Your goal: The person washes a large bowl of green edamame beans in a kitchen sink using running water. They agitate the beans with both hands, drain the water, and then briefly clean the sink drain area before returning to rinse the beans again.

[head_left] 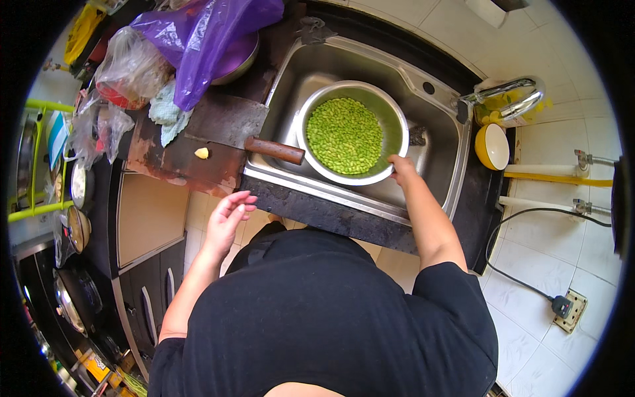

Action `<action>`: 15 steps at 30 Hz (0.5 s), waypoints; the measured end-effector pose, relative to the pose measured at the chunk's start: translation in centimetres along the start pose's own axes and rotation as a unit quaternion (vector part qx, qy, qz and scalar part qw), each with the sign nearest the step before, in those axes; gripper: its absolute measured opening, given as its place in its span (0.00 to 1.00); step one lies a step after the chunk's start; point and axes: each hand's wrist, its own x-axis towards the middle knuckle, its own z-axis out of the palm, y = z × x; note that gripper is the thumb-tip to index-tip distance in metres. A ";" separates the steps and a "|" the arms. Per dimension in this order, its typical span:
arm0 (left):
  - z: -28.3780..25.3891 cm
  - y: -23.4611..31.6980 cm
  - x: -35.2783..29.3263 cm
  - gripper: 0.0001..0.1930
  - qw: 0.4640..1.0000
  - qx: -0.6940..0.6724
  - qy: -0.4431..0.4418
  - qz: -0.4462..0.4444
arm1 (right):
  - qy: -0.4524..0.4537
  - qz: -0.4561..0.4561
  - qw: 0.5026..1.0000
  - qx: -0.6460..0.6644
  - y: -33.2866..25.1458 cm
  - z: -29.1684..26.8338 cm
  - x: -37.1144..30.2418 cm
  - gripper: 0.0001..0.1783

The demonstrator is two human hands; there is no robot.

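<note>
A round metal basin [401, 124] holding many green beans [345, 135] sits in the stainless steel sink [433, 173]. My right hand [400, 169] grips the basin's near right rim, with the fingers partly hidden behind it. In front of the counter, my left hand [228, 220] hangs in the air, holding nothing, its fingers loosely bent and apart. Nearest to it lies a cleaver [228, 120], its wooden handle [274, 151] jutting over the sink's left edge. A small yellowish piece of food [202, 153] rests on the reddish-brown board [159, 153].
At the sink's right stand a chrome faucet [506, 99] and a yellow bowl [492, 147]. Purple plastic [205, 43] partly covers another metal bowl [238, 59] at the back left. A pale cloth [170, 114] lies beside the cleaver. A black cable [512, 271] runs to a wall socket [571, 311].
</note>
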 end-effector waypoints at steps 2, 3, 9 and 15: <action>-0.6 0.1 0.2 0.14 0.999 0.007 0.034 -0.003 | 0.048 -0.002 0.995 -0.084 -0.4 -2.5 1.5 0.16; -0.7 0.3 0.2 0.14 0.999 0.010 0.048 0.000 | 0.086 -0.060 0.984 -0.144 -1.3 -3.2 0.5 0.18; -1.3 0.7 0.6 0.14 0.997 0.022 0.073 0.028 | 0.410 -0.594 0.604 -0.338 -12.6 -5.0 -6.1 0.28; -4.3 -0.3 4.4 0.12 0.938 0.203 0.165 0.228 | 0.273 -0.517 0.700 -0.409 -17.4 -6.4 -4.8 0.23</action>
